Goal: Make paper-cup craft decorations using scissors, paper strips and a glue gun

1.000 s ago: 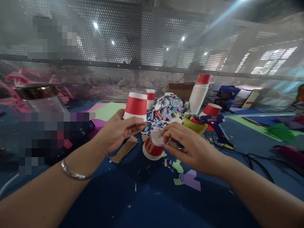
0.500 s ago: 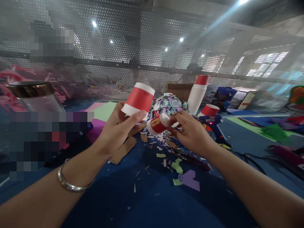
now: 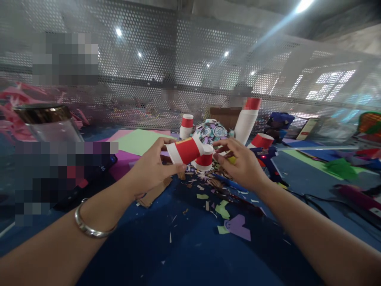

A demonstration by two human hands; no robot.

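Got a clear jar (image 3: 61, 130) with a shiny gold-brown lid over on the left, plus some pink stuff (image 3: 20, 95) just behind it. Also spotting light green paper (image 3: 139, 141) near magenta paper (image 3: 125, 161), a smiley purple cutout (image 3: 238, 227) down front, and way back, a perforated screen (image 3: 133, 43) full of little holes.

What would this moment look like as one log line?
Left hand: holds tilted red-and-white paper cup | Right hand: fingertips at second paper cup | Blue glue gun: red light on
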